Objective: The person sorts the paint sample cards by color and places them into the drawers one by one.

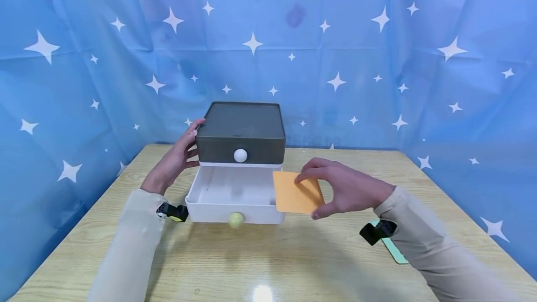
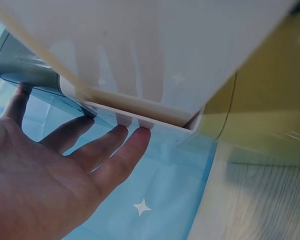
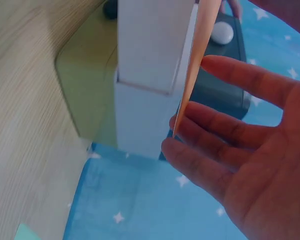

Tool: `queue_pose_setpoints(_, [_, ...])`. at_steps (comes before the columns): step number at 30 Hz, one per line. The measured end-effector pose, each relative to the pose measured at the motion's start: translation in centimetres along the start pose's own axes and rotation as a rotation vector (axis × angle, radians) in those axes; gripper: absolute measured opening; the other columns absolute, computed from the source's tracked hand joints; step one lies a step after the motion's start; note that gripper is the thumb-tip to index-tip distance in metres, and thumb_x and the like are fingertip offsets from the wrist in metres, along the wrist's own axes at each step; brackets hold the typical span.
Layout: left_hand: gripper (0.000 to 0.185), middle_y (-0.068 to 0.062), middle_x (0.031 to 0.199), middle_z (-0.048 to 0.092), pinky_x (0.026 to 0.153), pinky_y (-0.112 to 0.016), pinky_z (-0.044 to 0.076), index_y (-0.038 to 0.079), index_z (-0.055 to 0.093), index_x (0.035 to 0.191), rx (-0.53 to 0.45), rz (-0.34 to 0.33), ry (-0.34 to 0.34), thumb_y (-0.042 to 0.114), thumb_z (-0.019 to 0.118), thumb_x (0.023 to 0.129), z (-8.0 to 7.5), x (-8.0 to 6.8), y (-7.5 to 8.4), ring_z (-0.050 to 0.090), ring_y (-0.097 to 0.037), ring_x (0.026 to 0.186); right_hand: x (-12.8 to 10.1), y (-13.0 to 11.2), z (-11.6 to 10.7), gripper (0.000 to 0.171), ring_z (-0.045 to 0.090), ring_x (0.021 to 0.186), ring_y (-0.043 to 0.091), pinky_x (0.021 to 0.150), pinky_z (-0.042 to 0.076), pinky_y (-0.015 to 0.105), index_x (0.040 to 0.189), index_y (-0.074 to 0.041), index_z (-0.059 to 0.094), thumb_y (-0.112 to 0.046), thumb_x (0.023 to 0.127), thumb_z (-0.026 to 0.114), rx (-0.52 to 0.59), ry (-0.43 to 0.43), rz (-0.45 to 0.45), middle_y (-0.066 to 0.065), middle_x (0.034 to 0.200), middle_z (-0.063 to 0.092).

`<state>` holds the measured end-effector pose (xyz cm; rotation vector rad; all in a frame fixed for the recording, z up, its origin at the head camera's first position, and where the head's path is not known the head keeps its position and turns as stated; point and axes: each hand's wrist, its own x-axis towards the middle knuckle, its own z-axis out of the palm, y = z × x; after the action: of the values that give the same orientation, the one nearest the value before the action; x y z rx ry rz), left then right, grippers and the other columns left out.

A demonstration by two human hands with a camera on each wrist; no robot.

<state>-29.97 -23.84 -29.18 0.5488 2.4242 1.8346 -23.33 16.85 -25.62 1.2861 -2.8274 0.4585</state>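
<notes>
While my right hand pinches a thin orange square card between thumb and fingertips, the card hangs just over the right front corner of the white plastic drawer, at about three o'clock from the drawer's middle. It is a flat, plain sheet with rounded corners, matte orange on the face turned toward me; in the right wrist view I see it nearly edge-on, pale and paper-thin, with my fingers curled behind it. The drawer is pulled out toward six o'clock, its inside bare white, with a small yellow-green round knob on its front.

Above it sits the dark grey upper compartment of the small storage box, closed, with a white round knob on its face. My left hand rests against the box's side at nine o'clock, fingers straight and relaxed, their tips touching the grey wall and the white part below it.

Everything stands on a light wood-grain desk. A pale green flat card lies on the desk at four o'clock, partly hidden under my right sleeve. A blue cloth with white stars hangs all round behind.
</notes>
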Motion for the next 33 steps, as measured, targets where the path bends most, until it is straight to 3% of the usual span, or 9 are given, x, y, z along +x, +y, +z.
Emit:
queue_pose_setpoints(8, [0.055, -0.009, 0.169, 0.011, 0.113, -0.073, 0.028, 0.050, 0.010, 0.157, 0.006, -0.011, 0.008, 0.062, 0.021, 0.105, 0.0, -0.1, -0.1, 0.022, -0.048, 0.153, 2.8, -1.5, 0.4, 0.060, 0.059, 0.111, 0.014, 0.095, 0.052, 0.038, 0.125, -0.022, 0.066, -0.039, 0.072, 0.088, -0.055, 0.009, -0.031, -0.004, 0.124, 0.061])
queue_pose_setpoints(17, [0.055, -0.009, 0.169, 0.011, 0.114, -0.073, 0.028, 0.050, 0.010, 0.157, 0.006, -0.006, 0.007, 0.062, 0.021, 0.105, 0.0, 0.0, 0.0, 0.022, -0.047, 0.153, 4.8, -3.2, 0.8, 0.057, 0.059, 0.114, 0.019, 0.096, 0.051, 0.038, 0.121, -0.018, 0.068, -0.041, 0.073, 0.089, -0.045, -0.008, -0.033, 0.000, 0.123, 0.063])
queue_pose_setpoints(33, [0.054, -0.008, 0.170, 0.011, 0.114, -0.073, 0.028, 0.051, 0.010, 0.157, 0.010, -0.008, 0.015, 0.063, 0.021, 0.105, 0.1, 0.1, -0.1, 0.022, -0.046, 0.153, 7.3, -4.9, 1.8, 0.056, 0.062, 0.116, 0.022, 0.098, 0.051, 0.040, 0.126, -0.017, 0.067, -0.042, 0.078, 0.083, -0.089, -0.037, 0.045, 0.001, 0.128, 0.067])
